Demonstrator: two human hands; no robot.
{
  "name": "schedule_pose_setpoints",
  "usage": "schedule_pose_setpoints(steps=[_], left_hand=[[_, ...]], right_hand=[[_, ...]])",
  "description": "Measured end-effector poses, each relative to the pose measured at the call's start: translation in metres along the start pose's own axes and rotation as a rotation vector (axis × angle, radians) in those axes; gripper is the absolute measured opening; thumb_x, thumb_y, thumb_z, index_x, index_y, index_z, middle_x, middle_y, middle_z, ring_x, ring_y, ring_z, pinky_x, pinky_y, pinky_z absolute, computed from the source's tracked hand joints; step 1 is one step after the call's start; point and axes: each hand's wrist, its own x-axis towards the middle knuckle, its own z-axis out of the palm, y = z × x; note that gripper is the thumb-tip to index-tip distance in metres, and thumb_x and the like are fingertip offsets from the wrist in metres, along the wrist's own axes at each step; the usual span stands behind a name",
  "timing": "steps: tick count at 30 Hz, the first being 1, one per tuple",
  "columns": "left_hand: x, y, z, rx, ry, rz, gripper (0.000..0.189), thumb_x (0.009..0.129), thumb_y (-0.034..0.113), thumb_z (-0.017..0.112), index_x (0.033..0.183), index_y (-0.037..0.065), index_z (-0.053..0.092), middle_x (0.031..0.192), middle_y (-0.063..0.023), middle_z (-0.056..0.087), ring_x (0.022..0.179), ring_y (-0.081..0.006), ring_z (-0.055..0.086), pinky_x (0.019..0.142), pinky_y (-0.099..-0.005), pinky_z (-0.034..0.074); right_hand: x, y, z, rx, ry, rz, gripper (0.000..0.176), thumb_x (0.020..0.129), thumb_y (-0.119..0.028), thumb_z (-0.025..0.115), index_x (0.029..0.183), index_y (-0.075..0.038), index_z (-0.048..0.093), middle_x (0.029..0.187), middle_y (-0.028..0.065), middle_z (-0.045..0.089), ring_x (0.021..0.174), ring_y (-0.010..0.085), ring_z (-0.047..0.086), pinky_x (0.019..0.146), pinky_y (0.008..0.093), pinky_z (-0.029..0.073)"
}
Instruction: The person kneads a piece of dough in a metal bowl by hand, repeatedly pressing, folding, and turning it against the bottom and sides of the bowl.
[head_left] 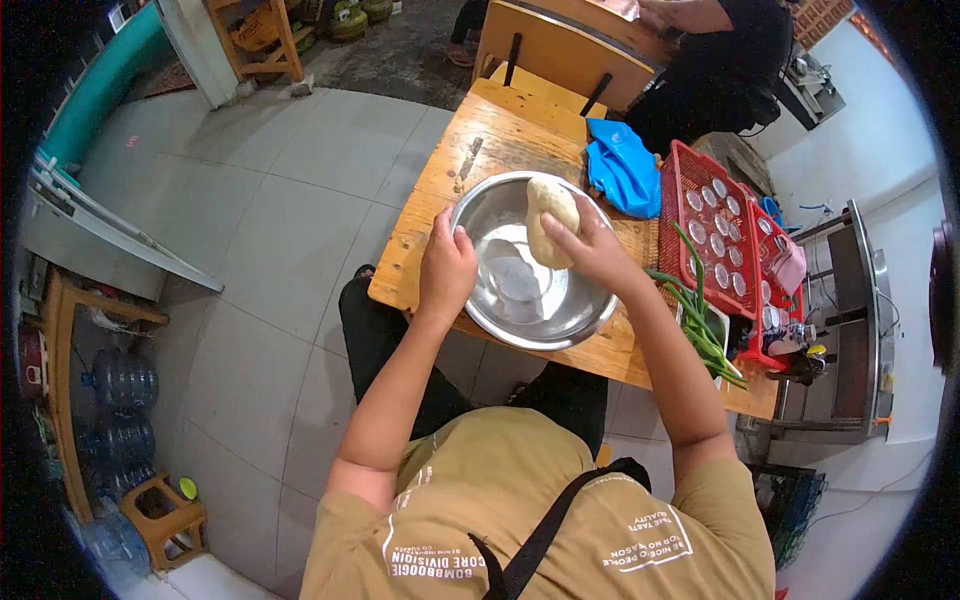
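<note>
A shiny metal mixing bowl (490,315) stands on the wooden table (425,215) right in front of me. My left hand (448,265) grips the bowl's left rim, its thumb toward the inside. Over the right half of the bowl, my right hand (592,245) holds a pale, elongated lump of dough (553,210), thumb across its front and the other fingers mostly hidden behind it. Only a thin whitish residue shows on the bowl's bottom.
A blue plastic bag (622,165) lies behind the bowl. To the right are green onions (705,330) and red crates (690,160) holding several clear cups. A wooden chair (560,50) and a person in black (705,75) are beyond the table.
</note>
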Motion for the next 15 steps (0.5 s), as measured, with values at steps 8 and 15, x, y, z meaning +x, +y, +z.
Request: schedule_pose_setpoints(steps=[8, 15], left_hand=[[0.002, 0.004, -0.001, -0.020, -0.017, -0.035, 0.042, 0.105, 0.015, 0.047, 0.142, -0.004, 0.047, 0.134, -0.0311, 0.060, 0.122, -0.0453, 0.060, 0.101, -0.0493, 0.049], [0.000, 0.005, -0.001, -0.032, -0.020, -0.035, 0.042, 0.105, 0.014, 0.047, 0.143, -0.004, 0.047, 0.134, -0.0315, 0.061, 0.122, -0.0457, 0.061, 0.101, -0.0493, 0.050]], right_hand=[[-0.034, 0.021, 0.002, -0.693, -0.353, -0.212, 0.065, 0.098, -0.042, 0.067, 0.151, -0.010, 0.048, 0.146, 0.0275, 0.053, 0.128, 0.0397, 0.058, 0.103, 0.0467, 0.049], [-0.016, 0.036, 0.037, -0.526, 0.054, -0.092, 0.068, 0.098, -0.050, 0.065, 0.146, -0.002, 0.054, 0.132, 0.0324, 0.061, 0.121, 0.0426, 0.063, 0.099, 0.0468, 0.052]])
